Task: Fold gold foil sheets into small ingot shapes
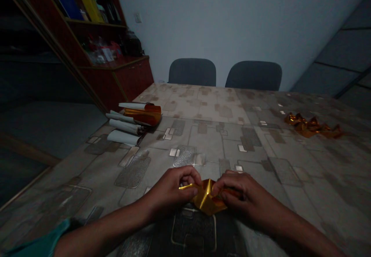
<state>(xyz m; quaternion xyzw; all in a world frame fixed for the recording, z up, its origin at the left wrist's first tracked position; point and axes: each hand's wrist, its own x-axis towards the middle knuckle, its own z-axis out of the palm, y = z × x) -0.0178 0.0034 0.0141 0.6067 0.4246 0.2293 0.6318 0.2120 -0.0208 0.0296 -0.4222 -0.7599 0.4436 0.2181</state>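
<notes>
A shiny gold paper ingot (206, 199), boat-shaped with a raised peak in its middle, is held just above the near part of the table. My left hand (181, 185) pinches its left side, thumb in front and fingers curled behind, with a pointed gold tip sticking out past the thumb. On the right side, my right hand (239, 191) grips the other half between thumb and bent fingers. The paper under the right fingers is partly hidden.
Several gold folded paper pieces (314, 126) stand at the right. Curled gold-and-white paper sheets (127, 127) lie at the table's left edge. The patterned tablecloth (208, 137) covers the table. Two grey chairs (192, 72) stand behind it, with a red-brown cabinet (133, 77) at left.
</notes>
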